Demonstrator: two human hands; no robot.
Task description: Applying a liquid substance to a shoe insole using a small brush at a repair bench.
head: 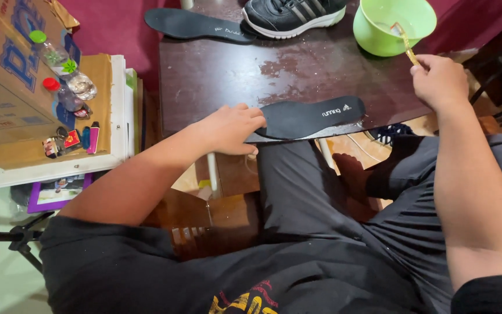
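Left hand, fingers flat and together, pins the black insole at the dark table near edge; the insole overhangs slightly, so keep pressure on. Right of the insole, right hand pinches a toothbrush over the green bowl. Open tabletop lies behind the insole.

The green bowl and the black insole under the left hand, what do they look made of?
The green bowl looks like smooth, glossy plastic: uniform bright colour, thin rim, soft sheen. The black insole seems to be foam with a matte fabric top: thin, flat, no shine, though the core is not visible. The left hand presses its end on the dark table.
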